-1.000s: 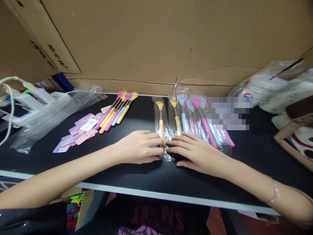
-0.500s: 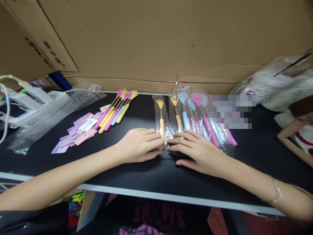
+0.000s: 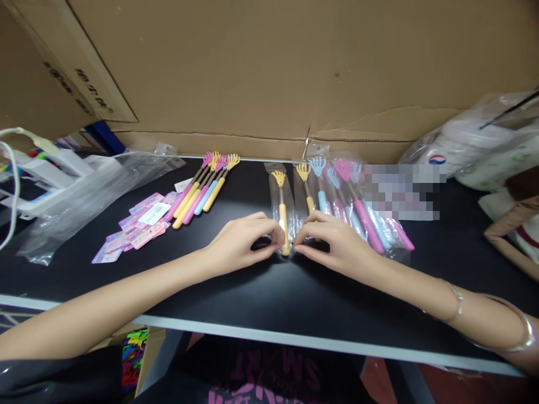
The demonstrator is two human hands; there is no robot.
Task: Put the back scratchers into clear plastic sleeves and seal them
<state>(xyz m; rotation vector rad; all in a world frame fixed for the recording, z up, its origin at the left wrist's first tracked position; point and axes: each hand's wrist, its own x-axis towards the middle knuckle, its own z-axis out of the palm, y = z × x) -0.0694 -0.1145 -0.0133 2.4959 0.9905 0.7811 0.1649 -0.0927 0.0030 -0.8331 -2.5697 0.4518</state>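
Note:
A yellow back scratcher (image 3: 283, 216) lies inside a clear plastic bag (image 3: 274, 196), its claw end pointing away from me. My left hand (image 3: 248, 241) pinches the bag's lower left edge beside the handle end. From the other side, my right hand (image 3: 332, 238) has thumb and fingertips closed at the bag's lower right edge. Just right of it, several bagged back scratchers (image 3: 364, 221) in yellow, blue and pink lie in an overlapping row, partly behind my right hand. Several unbagged back scratchers (image 3: 202, 191) are fanned out farther left.
Printed cards (image 3: 145, 224) and clear empty bags (image 3: 84, 196) lie on the black table (image 3: 236, 303) at left, near a white plastic device (image 3: 54, 174). Cardboard (image 3: 252, 73) walls the back. At right are a bagged white cup (image 3: 463, 140) and a doll-like figure (image 3: 517, 213).
My fingers have drawn back from over the handle end, which now shows. Both hands have gone from lying flatter to pinching at the bag's two edges.

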